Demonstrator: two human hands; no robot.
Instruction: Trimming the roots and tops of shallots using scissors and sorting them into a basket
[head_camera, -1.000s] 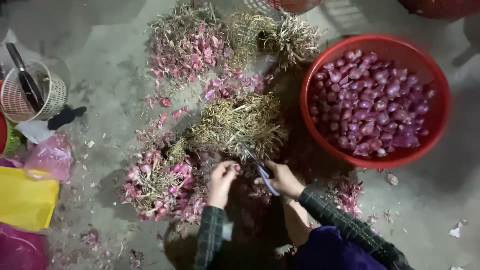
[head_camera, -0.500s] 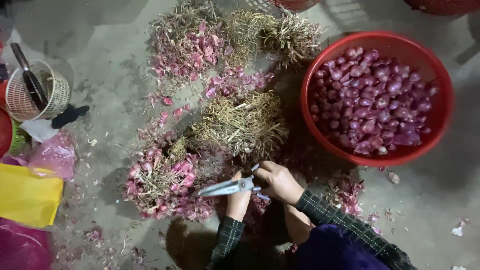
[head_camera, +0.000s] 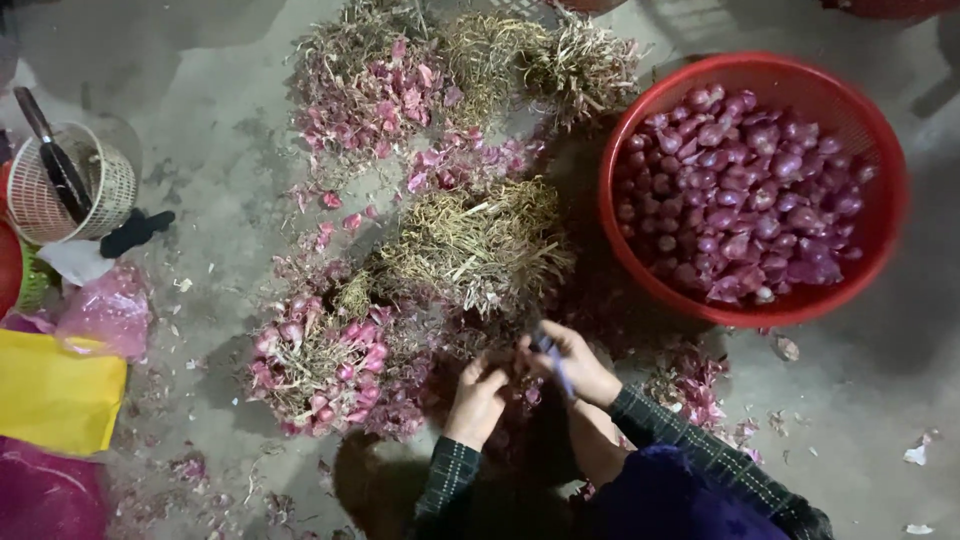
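Step in hand: we judge this to be trimming, with our 2 hands working small shallots close in front of us on the floor (head_camera: 200, 180).
Left hand (head_camera: 478, 392): our fingers curl narrowly around something small and dark; we take it for a shallot, but it is too hidden to be sure.
Right hand (head_camera: 575, 365): it closes around the handle of the scissors (head_camera: 553, 360), whose bluish blade points down toward us; we cannot tell whether the blades are open.
Where the work sits: our hands are near each other, just below the dry straw-coloured stalk heap (head_camera: 470, 245) and just right of the untrimmed shallot bunch (head_camera: 320, 360).
Next move, as we judge it: it calls for a steady pinch on the bulb, and a cut placed clear of our fingertips.
Look of the shallots: the bunch shows pink-purple bulbs tangled in pale roots and dry tops, with loose papery skins scattered around.
Red basin (head_camera: 880, 170): it stands to our right, holding many clean, glossy purple bulbs.
Also in view: a white mesh basket (head_camera: 110, 190) at far left, and a yellow bag (head_camera: 55, 395).
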